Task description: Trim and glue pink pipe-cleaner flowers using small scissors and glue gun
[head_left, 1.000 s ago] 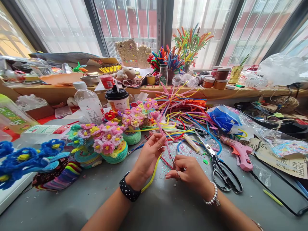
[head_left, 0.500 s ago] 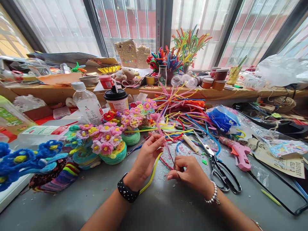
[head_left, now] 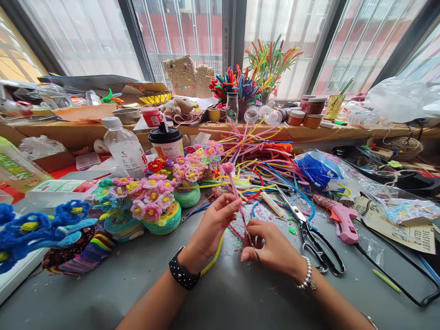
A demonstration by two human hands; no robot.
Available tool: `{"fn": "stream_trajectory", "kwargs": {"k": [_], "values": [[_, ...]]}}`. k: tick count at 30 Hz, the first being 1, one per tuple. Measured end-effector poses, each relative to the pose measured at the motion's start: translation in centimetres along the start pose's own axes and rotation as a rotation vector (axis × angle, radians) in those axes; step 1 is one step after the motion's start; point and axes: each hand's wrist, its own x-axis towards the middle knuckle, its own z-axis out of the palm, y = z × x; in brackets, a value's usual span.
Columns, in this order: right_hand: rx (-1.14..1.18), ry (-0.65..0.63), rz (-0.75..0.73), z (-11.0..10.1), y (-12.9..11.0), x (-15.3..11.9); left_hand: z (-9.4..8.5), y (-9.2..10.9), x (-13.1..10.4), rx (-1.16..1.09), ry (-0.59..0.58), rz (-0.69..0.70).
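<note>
Between thumb and fingers, my left hand (head_left: pixel 217 224) pinches a pink pipe cleaner (head_left: pixel 232 183) that stands upright, with a small curled loop at its top. My right hand (head_left: pixel 271 245) is closed on a thin dark metal tool (head_left: pixel 245 222) whose narrow end reaches up to the pink stem just under my left fingertips. Whether the tool is scissors or tweezers cannot be told. A yellow pipe cleaner (head_left: pixel 215 257) passes beneath my left hand, and glitter bits lie on the grey table (head_left: pixel 237 298).
Large scissors (head_left: pixel 304 222) and a pink glue gun (head_left: pixel 340 217) lie at the right. Pink flower pots (head_left: pixel 153 201) and a blue flower pot (head_left: pixel 75 252) stand left. Behind are loose pipe cleaners (head_left: pixel 271 151), a bottle (head_left: pixel 123 149) and a lidded cup (head_left: pixel 167 143).
The pink piece's curled top has shifted slightly right and down. My left hand has moved a little to the right, and the tool in my right hand has changed its angle.
</note>
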Motion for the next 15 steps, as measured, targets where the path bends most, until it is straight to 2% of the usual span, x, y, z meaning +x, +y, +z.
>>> {"fn": "stream_trajectory", "kwargs": {"k": [15], "values": [[-0.053,0.113,-0.016,0.62,-0.05,0.15,-0.13,-0.18,0.07,0.018,-0.017,0.011]]}}
